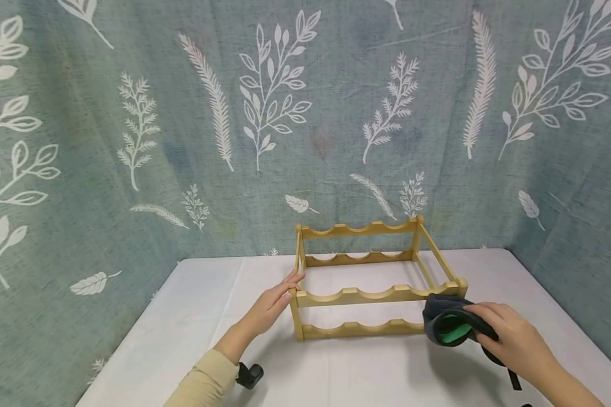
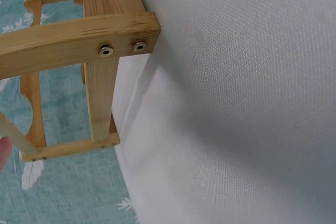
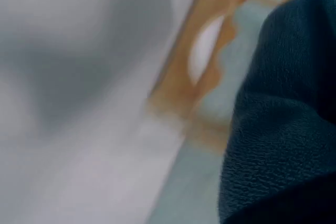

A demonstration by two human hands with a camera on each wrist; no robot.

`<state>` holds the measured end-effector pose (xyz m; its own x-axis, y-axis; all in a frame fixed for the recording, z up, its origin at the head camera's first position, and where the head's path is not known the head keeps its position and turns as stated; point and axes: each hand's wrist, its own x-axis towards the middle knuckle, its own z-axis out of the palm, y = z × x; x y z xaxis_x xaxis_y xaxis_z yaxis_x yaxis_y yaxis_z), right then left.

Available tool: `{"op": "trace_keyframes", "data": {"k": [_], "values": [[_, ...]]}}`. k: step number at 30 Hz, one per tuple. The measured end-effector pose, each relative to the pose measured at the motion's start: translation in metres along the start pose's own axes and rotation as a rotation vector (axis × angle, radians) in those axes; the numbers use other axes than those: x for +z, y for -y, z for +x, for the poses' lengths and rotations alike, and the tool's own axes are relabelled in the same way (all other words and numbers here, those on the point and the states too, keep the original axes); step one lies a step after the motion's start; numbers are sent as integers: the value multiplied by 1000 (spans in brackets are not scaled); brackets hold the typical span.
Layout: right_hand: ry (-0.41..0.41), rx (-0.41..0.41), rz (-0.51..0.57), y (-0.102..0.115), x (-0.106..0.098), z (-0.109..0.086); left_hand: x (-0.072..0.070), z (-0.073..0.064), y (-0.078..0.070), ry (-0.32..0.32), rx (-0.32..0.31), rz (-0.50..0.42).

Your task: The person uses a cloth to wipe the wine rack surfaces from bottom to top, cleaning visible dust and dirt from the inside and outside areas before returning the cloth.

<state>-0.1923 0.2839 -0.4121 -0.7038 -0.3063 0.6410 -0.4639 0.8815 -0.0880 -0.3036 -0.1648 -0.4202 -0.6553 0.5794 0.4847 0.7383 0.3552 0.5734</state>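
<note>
A light wooden rack (image 1: 356,298) with scalloped rails stands on the white tabletop in the head view. My left hand (image 1: 271,302) rests on its near left corner, fingers extended across the top. In the left wrist view, one end of the wooden frame (image 2: 63,43) shows two metal fasteners, with a fingertip at the left edge. My right hand (image 1: 514,336) grips a folded dark blue-grey cloth (image 1: 440,305) with a green inner side, at the rack's near right corner. That cloth (image 3: 283,119) fills the right side of the right wrist view, where the rack is blurred.
The white-covered table (image 1: 183,328) extends around the rack. Behind and at both sides hangs a blue-green curtain (image 1: 331,113) with white leaf patterns. A small black device (image 1: 249,376) shows beside the left wrist, and a black strap (image 1: 514,380) hangs below the right hand.
</note>
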Motion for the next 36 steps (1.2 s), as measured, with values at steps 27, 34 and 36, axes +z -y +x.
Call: {"op": "trace_keyframes", "data": {"k": [27,34,36], "values": [[-86,-414,392,149,81,103,-11,4,-3,134,-121,-81],[-44,-369,257,167,99,110,-21,8,-23,185,-152,-135],[-9,-354,241,172,105,108,-24,9,-32,192,-157,-130]]}}
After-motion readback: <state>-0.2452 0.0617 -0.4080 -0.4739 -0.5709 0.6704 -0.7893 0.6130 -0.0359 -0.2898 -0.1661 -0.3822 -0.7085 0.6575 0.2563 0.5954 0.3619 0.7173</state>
